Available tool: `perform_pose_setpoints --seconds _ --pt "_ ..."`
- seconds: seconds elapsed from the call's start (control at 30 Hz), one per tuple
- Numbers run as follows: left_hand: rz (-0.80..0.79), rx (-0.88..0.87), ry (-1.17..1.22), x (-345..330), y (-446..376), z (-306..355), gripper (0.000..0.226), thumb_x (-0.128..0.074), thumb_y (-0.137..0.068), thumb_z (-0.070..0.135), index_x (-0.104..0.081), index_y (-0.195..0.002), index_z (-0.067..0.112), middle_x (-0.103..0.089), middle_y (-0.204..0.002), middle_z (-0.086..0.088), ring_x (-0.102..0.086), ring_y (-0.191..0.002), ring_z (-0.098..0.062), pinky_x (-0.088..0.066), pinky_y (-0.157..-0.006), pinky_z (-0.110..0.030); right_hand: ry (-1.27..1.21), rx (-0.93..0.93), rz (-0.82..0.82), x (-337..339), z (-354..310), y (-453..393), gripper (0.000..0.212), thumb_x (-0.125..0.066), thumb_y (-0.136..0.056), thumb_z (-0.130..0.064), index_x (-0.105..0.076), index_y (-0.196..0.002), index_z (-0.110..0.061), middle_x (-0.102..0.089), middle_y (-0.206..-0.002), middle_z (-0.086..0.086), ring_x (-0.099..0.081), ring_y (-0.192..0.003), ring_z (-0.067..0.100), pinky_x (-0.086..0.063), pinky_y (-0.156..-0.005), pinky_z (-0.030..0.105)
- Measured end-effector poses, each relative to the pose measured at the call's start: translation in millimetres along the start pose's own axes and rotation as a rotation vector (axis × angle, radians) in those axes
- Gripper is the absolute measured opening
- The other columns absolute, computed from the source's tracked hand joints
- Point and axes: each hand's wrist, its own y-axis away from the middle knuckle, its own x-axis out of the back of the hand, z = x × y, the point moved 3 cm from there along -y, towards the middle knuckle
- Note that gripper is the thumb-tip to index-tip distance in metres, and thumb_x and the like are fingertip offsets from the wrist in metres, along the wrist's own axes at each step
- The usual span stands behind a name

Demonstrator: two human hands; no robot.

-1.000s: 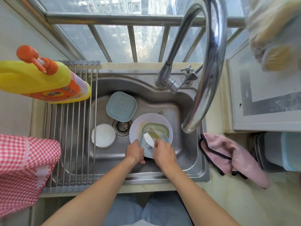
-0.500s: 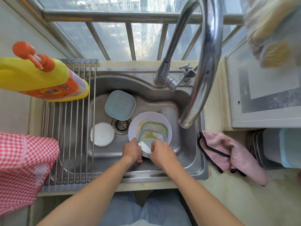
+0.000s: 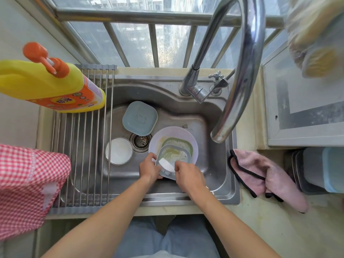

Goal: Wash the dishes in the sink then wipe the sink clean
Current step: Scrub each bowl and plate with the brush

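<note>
In the steel sink (image 3: pixel 214 164) my left hand (image 3: pixel 149 169) grips the near-left rim of a grey square dish (image 3: pixel 176 155) smeared with yellow-green foam. My right hand (image 3: pixel 188 175) holds a white dish brush (image 3: pixel 166 164) whose bristles rest on the dish's near edge. The dish is tilted over a lilac round plate (image 3: pixel 175 134) that carries a green square dish (image 3: pixel 178 143). A blue square dish (image 3: pixel 139 118) lies bottom-up behind the drain (image 3: pixel 140 142). A small white bowl (image 3: pixel 119 150) stands left of the drain.
The tall curved faucet (image 3: pixel 240 71) arches over the sink's right side, with no water running. A roll-up rack (image 3: pixel 83 146) covers the sink's left part, with a yellow detergent bottle (image 3: pixel 46 84) at its far end. A pink cloth (image 3: pixel 264 175) lies on the right counter, red checked fabric (image 3: pixel 28 187) at left.
The white brush has slid from the dish's middle toward its near left edge. Both hands stay on the grey dish; the view has shifted slightly.
</note>
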Motion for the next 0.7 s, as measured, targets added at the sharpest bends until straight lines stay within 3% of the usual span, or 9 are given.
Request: perform_pose_setpoints --seconds 0.13,0.33,0.5,0.6,0.7 --pt "0.007 0.021 0.067 0.5 0.3 -1.1 0.03 -0.058 -0.078 -0.01 -0.058 -0.093 0.016 -0.066 -0.092 -0.018 -0.071 -0.079 -0.032 -0.061 -0.051 -0.048 0.039 -0.119 0.143 13.2 20.6 -13.6 0.021 -0.042 -0.094 -0.007 -0.053 -0.101 -0.024 -0.067 -0.094 0.012 -0.061 -0.086 0.038 -0.04 -0.067 0.037" --pt "0.034 0.006 0.078 2.5 -0.7 1.4 0.034 -0.061 -0.076 -0.011 -0.059 -0.093 0.019 -0.067 -0.084 -0.013 -0.071 -0.077 -0.032 -0.06 -0.047 -0.048 0.056 0.109 -0.013 3.3 7.3 2.6 0.012 -0.046 -0.096 -0.017 -0.056 -0.098 -0.024 -0.064 -0.09 0.009 -0.056 -0.08 0.036 -0.041 -0.065 0.035" --pt "0.035 0.021 0.163 1.1 1.2 2.8 0.032 -0.056 -0.079 -0.012 -0.059 -0.093 0.017 -0.061 -0.091 -0.015 -0.067 -0.082 -0.03 -0.061 -0.05 -0.048 0.146 -0.097 0.147 12.8 29.6 -6.3 0.02 -0.043 -0.096 -0.009 -0.052 -0.105 -0.024 -0.069 -0.094 0.011 -0.065 -0.085 0.037 -0.041 -0.064 0.036" --pt "0.042 0.015 0.173 -2.7 2.5 8.4 0.032 -0.057 -0.077 -0.009 -0.058 -0.091 0.02 -0.061 -0.093 -0.016 -0.068 -0.083 -0.031 -0.06 -0.048 -0.047 0.238 -0.061 0.116 7.2 15.8 -0.7 0.034 -0.043 -0.095 0.0 -0.048 -0.118 -0.024 -0.066 -0.098 0.008 -0.065 -0.09 0.033 -0.043 -0.067 0.038" --pt "0.039 -0.005 0.166 -4.8 4.2 10.5 0.036 -0.055 -0.075 -0.01 -0.057 -0.091 0.021 -0.062 -0.093 -0.013 -0.068 -0.082 -0.031 -0.061 -0.049 -0.047 0.079 0.011 0.112 2.7 0.4 -4.3 0.021 -0.044 -0.097 -0.007 -0.049 -0.108 -0.024 -0.064 -0.092 0.009 -0.06 -0.082 0.037 -0.042 -0.065 0.037"
